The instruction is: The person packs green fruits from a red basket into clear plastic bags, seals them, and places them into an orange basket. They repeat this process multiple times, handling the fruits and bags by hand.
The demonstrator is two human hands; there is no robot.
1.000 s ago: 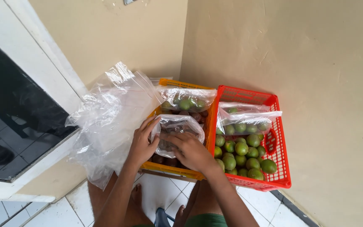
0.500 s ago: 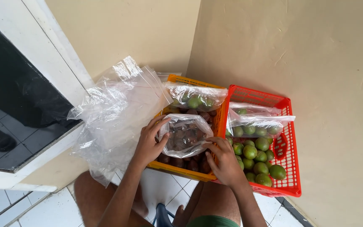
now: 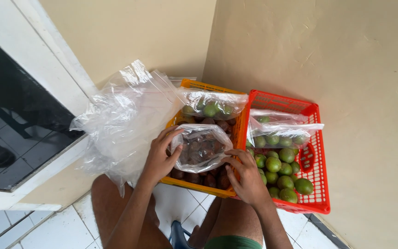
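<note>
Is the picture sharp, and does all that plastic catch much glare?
Head view: soft, even light with no hard shadows; the loose clear plastic sheet shows pale sheen that veils what lies behind it; the bag between left hand and right hand stays see-through; green fruits look sharp.

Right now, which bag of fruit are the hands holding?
The clear bag of dark brownish fruit in the orange basket; the other bags hold green fruit.

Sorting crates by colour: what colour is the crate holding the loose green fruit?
Red, seen in the head view, the only one.
</note>
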